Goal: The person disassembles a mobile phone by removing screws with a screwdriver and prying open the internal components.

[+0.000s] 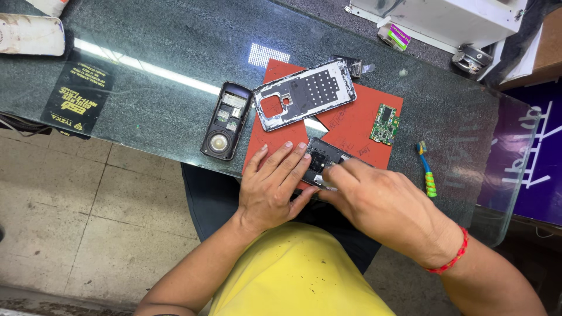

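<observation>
1. Closest in, the yellow shirt (295, 275), and above it both forearms reaching onto the glass counter (175, 70).
2. Left hand (274, 184) lies flat, fingers spread, pressing down on the opened dark phone (324, 159) at the near edge of the red mat (351, 120).
3. Right hand (383, 205), red thread at the wrist, is pinched shut around a thin tool; its tip meets the phone's lower edge.
4. Right of that, a toothbrush (427, 169) lies on the glass.
5. Further up the mat: a green circuit board (384, 124) and a silver phone frame (304, 93), its shell bare inside.
6. Left of the mat, a black rear housing (227, 120) holding a round speaker.
</observation>
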